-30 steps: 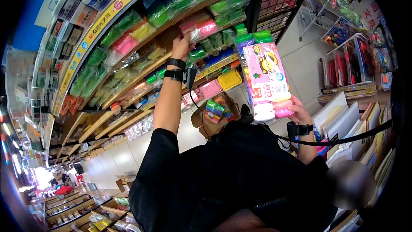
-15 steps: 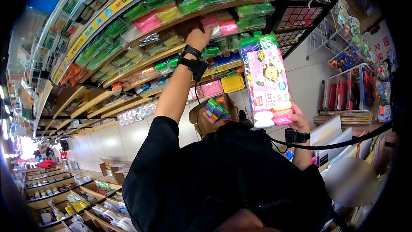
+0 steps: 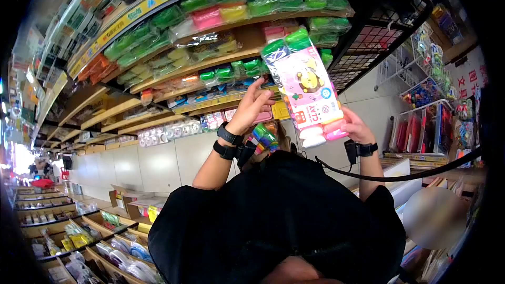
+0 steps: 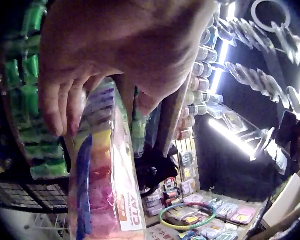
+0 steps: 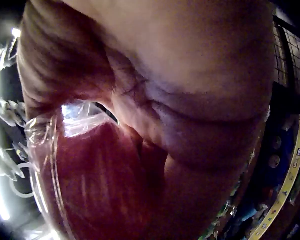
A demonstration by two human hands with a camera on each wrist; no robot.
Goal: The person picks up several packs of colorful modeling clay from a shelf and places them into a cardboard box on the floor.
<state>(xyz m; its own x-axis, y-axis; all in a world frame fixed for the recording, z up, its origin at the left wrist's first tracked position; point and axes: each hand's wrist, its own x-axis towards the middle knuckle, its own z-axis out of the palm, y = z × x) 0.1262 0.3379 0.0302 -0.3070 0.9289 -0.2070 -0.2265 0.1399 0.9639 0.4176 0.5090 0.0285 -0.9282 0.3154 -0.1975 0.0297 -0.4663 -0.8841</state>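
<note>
A clear-wrapped pack of modelling clay [image 3: 302, 87], with a pink label bearing a bear face and the word CLAY, is held up before the shelves. My right hand [image 3: 359, 126] grips its lower right corner, beside the pink and white clay pieces. In the right wrist view, that hand [image 5: 170, 100] bends round a reddish wrapped end. My left hand [image 3: 252, 109] is off the shelf, fingers loosely spread, just left of the pack. From the left wrist, the hand [image 4: 120, 45] hangs over the pack's colourful side [image 4: 102, 175], holding nothing visible.
Shelves with wrapped green, pink and yellow clay packs [image 3: 221, 16] curve across the front. A black wire rack [image 3: 368, 42] stands to the right of them. Below lies an opened cardboard box with colourful packs [image 3: 264, 138]. Folders and boards [image 3: 392, 176] fill the right side.
My left hand has come out of the shelf gap and down toward the clay pack. The pack, in my right hand, has tilted and shifted left and up a little.
</note>
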